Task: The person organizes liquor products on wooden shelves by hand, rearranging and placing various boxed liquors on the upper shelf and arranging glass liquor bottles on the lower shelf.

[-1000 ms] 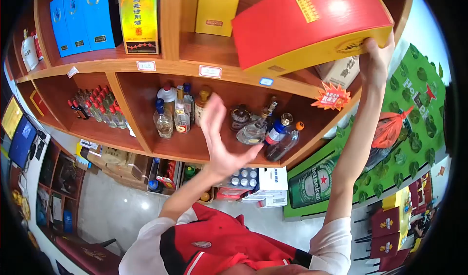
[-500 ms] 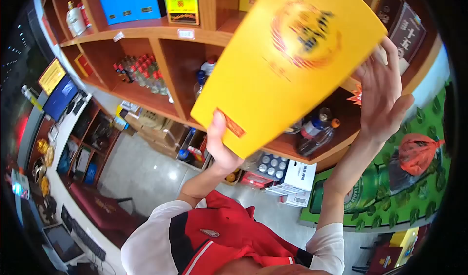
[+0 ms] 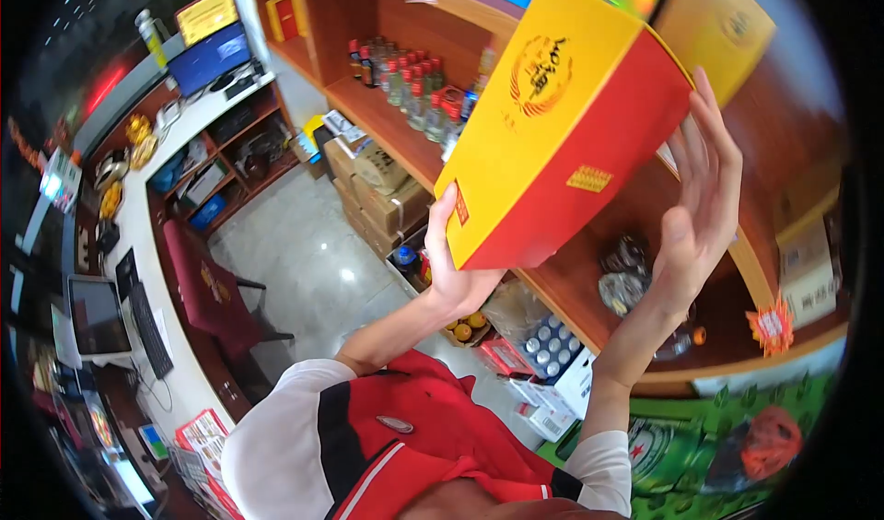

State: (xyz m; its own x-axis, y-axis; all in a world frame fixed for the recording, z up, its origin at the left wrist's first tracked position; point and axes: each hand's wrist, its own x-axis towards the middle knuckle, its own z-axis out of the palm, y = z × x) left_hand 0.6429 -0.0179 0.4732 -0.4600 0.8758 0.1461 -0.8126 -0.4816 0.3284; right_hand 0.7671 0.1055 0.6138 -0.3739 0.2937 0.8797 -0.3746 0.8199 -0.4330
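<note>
A tall yellow and red box [image 3: 552, 133] is tilted in front of the wooden shelves [image 3: 571, 303]. My left hand [image 3: 456, 267] grips its lower end, with the thumb on the yellow face beside a small red label. Near the box's upper right edge is my right hand [image 3: 695, 211], its fingers spread and raised; the fingertips are close to the red side, and whether they touch it I cannot tell. Behind the box, small bottles with red caps [image 3: 419, 92] stand in a shelf compartment. Another yellow box [image 3: 714, 32] is on the upper shelf.
A white counter [image 3: 138, 244] with a monitor [image 3: 210, 59] and a keyboard [image 3: 152, 331] runs along the left. A dark red chair [image 3: 207, 285] stands beside it. Cardboard boxes [image 3: 378, 207] and packed cans [image 3: 551, 345] sit below the shelves. An orange bag [image 3: 772, 442] is at lower right.
The box has come off the upper shelf and turned, its yellow and red faces now showing. My left hand has taken hold of its lower end; my right hand has opened. The view has swung left.
</note>
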